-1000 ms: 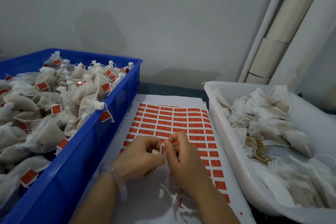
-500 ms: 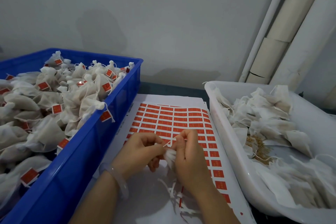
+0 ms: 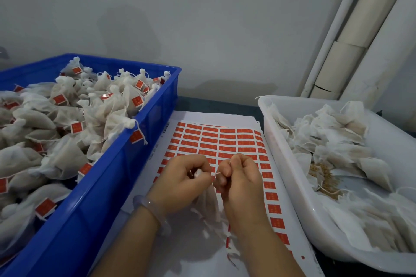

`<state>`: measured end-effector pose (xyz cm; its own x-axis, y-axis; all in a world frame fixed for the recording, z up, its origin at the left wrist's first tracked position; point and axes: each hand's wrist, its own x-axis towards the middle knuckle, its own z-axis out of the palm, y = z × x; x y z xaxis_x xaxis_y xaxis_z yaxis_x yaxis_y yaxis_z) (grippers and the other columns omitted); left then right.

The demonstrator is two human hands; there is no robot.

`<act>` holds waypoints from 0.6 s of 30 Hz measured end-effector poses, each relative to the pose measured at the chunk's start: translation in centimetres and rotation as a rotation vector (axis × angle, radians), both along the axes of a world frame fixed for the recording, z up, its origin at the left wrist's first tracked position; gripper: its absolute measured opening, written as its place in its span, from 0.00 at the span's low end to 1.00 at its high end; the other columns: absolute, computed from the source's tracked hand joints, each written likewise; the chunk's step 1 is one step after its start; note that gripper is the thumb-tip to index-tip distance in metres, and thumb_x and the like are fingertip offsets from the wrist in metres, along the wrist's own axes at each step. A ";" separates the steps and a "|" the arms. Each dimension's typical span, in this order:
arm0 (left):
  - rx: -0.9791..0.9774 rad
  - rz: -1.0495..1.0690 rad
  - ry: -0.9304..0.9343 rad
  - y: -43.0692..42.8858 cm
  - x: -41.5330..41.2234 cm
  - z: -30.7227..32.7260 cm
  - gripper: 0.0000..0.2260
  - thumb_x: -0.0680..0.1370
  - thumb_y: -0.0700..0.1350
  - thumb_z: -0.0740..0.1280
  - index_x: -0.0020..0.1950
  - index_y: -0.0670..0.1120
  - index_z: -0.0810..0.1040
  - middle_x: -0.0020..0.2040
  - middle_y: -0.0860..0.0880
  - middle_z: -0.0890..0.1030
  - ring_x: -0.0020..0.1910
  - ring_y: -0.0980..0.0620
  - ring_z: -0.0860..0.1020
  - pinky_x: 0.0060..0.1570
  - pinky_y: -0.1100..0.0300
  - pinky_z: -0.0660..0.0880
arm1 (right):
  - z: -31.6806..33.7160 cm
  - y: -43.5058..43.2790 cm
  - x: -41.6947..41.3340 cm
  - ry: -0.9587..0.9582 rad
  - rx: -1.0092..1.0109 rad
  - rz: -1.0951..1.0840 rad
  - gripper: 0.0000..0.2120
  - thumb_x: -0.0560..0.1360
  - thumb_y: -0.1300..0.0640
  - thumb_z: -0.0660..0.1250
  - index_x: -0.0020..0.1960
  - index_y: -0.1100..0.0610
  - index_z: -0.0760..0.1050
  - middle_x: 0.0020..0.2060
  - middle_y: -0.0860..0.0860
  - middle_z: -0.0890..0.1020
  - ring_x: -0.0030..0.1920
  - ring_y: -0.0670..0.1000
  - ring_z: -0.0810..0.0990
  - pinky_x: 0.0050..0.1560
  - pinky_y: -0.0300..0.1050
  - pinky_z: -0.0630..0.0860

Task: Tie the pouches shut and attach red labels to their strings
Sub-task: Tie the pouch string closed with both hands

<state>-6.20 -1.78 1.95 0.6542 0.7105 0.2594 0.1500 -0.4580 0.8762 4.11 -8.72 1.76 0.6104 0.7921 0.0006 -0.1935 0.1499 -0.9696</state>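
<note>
My left hand (image 3: 182, 181) and my right hand (image 3: 242, 179) meet over the sheet of red labels (image 3: 216, 141). Between them hangs a small white pouch (image 3: 208, 200), mostly hidden by my fingers. My left hand pinches its gathered neck (image 3: 198, 172). A short white string (image 3: 217, 173) runs taut from there to my right hand, which pinches its end. The blue crate (image 3: 108, 186) at left holds many tied pouches with red labels. Untied pouches fill the white tub (image 3: 281, 164) at right.
Torn white backing strips (image 3: 229, 247) lie on the paper below my hands. White pipes (image 3: 351, 29) lean against the wall behind the tub. A translucent bangle (image 3: 155, 211) sits on my left wrist.
My hands have drawn slightly apart, stretching the string between them. The pouch has dropped lower, under my fingers.
</note>
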 end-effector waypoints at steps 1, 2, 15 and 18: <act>0.011 0.008 -0.010 0.0 0.0 -0.1 0.14 0.76 0.36 0.63 0.34 0.51 0.74 0.32 0.61 0.77 0.37 0.62 0.76 0.35 0.75 0.71 | 0.0 0.0 0.0 -0.002 0.009 0.014 0.12 0.80 0.51 0.55 0.42 0.54 0.71 0.27 0.47 0.75 0.26 0.44 0.73 0.35 0.34 0.74; 0.014 0.005 -0.024 0.0 0.0 -0.1 0.14 0.76 0.37 0.62 0.34 0.51 0.74 0.32 0.61 0.76 0.37 0.61 0.76 0.35 0.75 0.72 | 0.0 0.0 0.1 -0.005 0.021 0.024 0.12 0.80 0.51 0.55 0.43 0.54 0.72 0.27 0.47 0.76 0.28 0.44 0.74 0.36 0.34 0.74; 0.174 0.085 -0.138 0.0 0.4 -0.2 0.04 0.70 0.46 0.64 0.35 0.53 0.75 0.33 0.62 0.78 0.38 0.62 0.77 0.36 0.75 0.73 | 0.6 -0.5 0.0 0.175 0.128 0.127 0.13 0.80 0.53 0.54 0.43 0.58 0.72 0.28 0.51 0.75 0.31 0.47 0.77 0.44 0.40 0.79; 0.249 0.121 -0.122 0.2 0.1 -0.3 0.02 0.68 0.48 0.64 0.35 0.53 0.75 0.34 0.64 0.78 0.40 0.63 0.77 0.37 0.75 0.72 | 0.8 -0.4 0.0 0.208 0.122 0.180 0.12 0.80 0.55 0.54 0.42 0.57 0.71 0.25 0.49 0.72 0.27 0.45 0.72 0.42 0.40 0.77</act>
<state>-6.09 -1.58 1.66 0.5219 0.6861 0.5069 0.1168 -0.6461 0.7543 4.15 -9.16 2.59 0.4568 0.8895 -0.0075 -0.4198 0.2081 -0.8834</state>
